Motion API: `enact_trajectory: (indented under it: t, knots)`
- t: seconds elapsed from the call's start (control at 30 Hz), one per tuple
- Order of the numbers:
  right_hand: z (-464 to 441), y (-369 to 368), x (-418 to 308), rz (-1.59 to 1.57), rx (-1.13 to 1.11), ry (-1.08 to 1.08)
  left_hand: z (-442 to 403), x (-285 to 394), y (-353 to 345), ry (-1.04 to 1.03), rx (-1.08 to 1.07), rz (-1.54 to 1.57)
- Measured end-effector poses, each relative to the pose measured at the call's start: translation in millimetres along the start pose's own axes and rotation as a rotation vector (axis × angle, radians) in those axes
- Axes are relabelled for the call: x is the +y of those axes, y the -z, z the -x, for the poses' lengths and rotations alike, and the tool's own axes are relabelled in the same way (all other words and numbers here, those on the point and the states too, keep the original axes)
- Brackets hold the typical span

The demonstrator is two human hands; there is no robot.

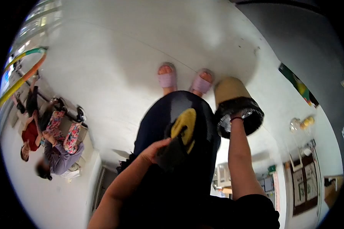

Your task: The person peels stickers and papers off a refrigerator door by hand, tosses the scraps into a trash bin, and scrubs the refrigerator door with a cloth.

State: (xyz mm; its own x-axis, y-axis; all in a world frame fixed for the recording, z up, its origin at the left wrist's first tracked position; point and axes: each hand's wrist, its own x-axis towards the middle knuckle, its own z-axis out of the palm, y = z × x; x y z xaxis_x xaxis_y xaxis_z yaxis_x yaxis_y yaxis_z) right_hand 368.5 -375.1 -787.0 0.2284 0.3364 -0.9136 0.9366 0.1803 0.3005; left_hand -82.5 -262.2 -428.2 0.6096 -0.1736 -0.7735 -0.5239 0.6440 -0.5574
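My left hand [156,149] is closed on the edge of a dark, flat object [172,154] in front of my body; its exact kind is not clear. Right beside it, a yellow patch [185,126] shows against my dark clothing [153,126]. My right hand [239,115] reaches down into a tan trash bin [231,89] at the right. A black plastic liner [242,102] covers the bin's rim. The liner and the shade inside hide most of my fingers, so I cannot see whether they hold anything.
My feet in pink slippers [167,79] stand on the pale floor beside the bin. At the left, two people [61,152] sit near a wall, and a coloured hoop [25,76] is above them. A dark grey surface [294,45] fills the upper right.
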Motion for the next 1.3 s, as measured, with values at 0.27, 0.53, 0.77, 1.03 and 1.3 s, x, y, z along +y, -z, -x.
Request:
enact_trajectory:
  t: [0.27,0.53,0.77,1.03,1.3]
  knots:
    - [37.5,40.7,15.2,-0.197,0.133,-0.082,-3.1,-5.3,7.5,-0.038,-0.093,-0.052]
    - [150.1,87.0,37.1,-1.442,0.485,-0.336,-4.6,-5.4,-10.9,-0.094,-0.015,-0.124]
    - [134.5,214.4,-12.7,-1.77,0.093,-0.559,-9.6,-6.7,0.0,-0.014,-0.132,0.076]
    - [148.4,321.4,-90.3,-1.005,0.438,-0.081,2.5,0.7,2.8,-0.142,-0.212,0.153]
    - [149.2,409.3,-189.6,-0.473,0.472,0.571,11.9,68.3,-27.1,-0.601,-0.353,0.287]
